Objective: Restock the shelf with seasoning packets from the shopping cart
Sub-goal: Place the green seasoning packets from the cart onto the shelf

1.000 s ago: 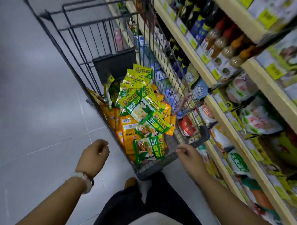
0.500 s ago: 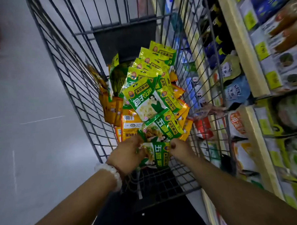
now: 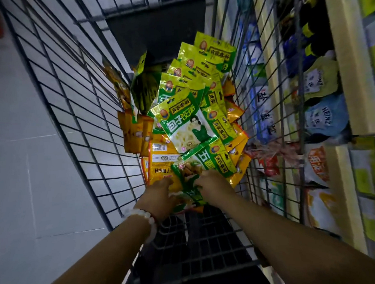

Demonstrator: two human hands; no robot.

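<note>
A wire shopping cart (image 3: 75,116) holds a heap of green seasoning packets (image 3: 188,124) on top of orange packets (image 3: 135,135). Both my hands are inside the cart at the near end of the heap. My left hand (image 3: 157,199), with a white bead bracelet on the wrist, and my right hand (image 3: 213,186) both grip the nearest green packet (image 3: 191,189), which is crumpled between them. The shelf (image 3: 348,76) runs along the cart's right side.
Through the cart's right wall I see shelf goods: blue and green Heinz pouches (image 3: 324,118), white salt bags (image 3: 264,115), red packets (image 3: 270,166). Grey tiled floor (image 3: 24,168) lies left of the cart. The cart's dark near section (image 3: 206,232) sits below my wrists.
My hands went from outside the cart's near end into the cart and closed on the nearest green packet. The view has moved closer over the cart.
</note>
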